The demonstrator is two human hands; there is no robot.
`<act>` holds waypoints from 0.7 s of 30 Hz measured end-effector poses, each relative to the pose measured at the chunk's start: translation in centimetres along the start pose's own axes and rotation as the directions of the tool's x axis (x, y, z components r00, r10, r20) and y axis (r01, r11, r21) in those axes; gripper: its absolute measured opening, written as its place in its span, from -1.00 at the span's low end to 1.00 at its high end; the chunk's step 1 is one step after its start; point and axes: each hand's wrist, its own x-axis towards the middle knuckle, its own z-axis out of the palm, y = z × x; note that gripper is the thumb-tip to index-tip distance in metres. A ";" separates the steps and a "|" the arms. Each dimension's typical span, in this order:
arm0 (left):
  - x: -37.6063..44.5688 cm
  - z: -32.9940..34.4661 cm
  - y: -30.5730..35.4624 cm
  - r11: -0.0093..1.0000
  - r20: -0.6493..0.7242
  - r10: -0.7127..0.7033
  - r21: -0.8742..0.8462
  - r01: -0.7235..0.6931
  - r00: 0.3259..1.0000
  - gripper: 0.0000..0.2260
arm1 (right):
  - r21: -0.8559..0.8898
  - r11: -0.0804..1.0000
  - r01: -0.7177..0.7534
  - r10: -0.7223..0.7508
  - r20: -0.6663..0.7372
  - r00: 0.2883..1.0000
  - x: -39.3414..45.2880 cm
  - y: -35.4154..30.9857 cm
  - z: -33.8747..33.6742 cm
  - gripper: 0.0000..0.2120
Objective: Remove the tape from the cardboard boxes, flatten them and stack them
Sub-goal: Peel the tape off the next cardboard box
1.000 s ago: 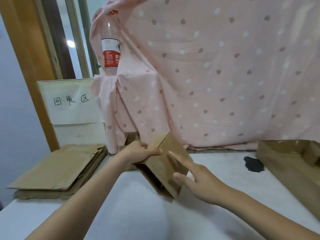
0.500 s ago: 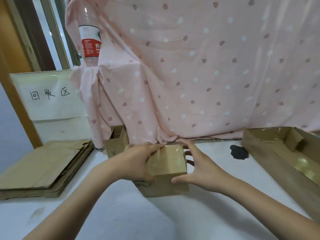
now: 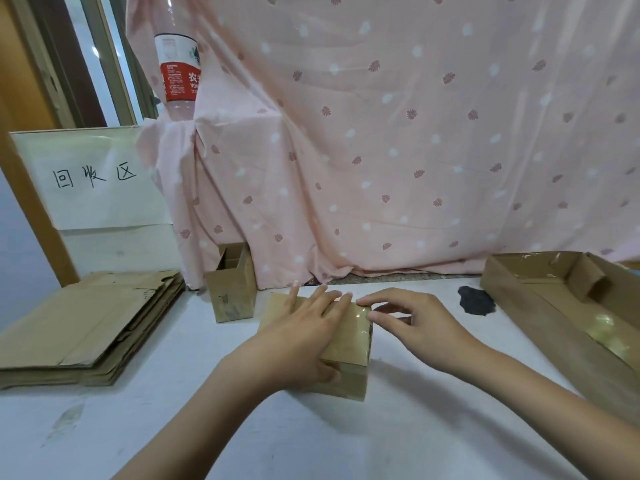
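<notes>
The small box [image 3: 346, 344] sits on the white surface [image 3: 346, 438], near the middle, with its taped top face up. Clear glossy tape [image 3: 360, 315] runs across the top and folds over the right edge. The box appears light and hollow; its thin cardboard walls will likely dent under firm pressure, so downward force should be spread and moderate. The tape film is smooth and probably slippery; the place to take hold is its free end at the top right corner, lifted with a fingernail.

The left hand [image 3: 304, 327] lies flat on the top of the box, fingers straight and spread, with the thumb against the near side; it presses the box down and does not curl round it. The right hand [image 3: 415, 323] is at the top right corner, thumb and forefinger drawn together at the tape edge. Whether the tape is already pinched cannot be told.

Just behind the box stands an open small box [image 3: 232, 292]. At the left lies a stack of flattened cardboard [image 3: 86, 323], the likely destination once this box is flat. At the right lies a long open box [image 3: 554, 306], with a dark patch [image 3: 476, 301] on the surface beside it. A pink dotted cloth [image 3: 381, 150], a bottle [image 3: 178, 64] and a handwritten sign [image 3: 93, 178] fill the background.
</notes>
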 end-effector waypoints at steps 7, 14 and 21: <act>1.6 2.1 0.0 1.000 -0.047 -0.010 0.000 0.010 0.999 0.02 | -0.257 0.966 -0.025 0.056 0.117 0.992 3.2 -1.0 -1.2 -0.92; 2.3 2.9 -0.9 0.999 -0.060 -0.009 -0.035 0.007 0.998 0.01 | -0.288 0.952 -0.101 0.156 0.172 0.973 4.6 -1.3 -0.6 -0.91; 3.0 3.1 -1.4 0.997 -0.039 0.001 -0.072 -0.003 0.999 0.01 | 0.100 0.990 -0.099 0.080 0.182 0.980 3.6 0.8 -0.1 -0.82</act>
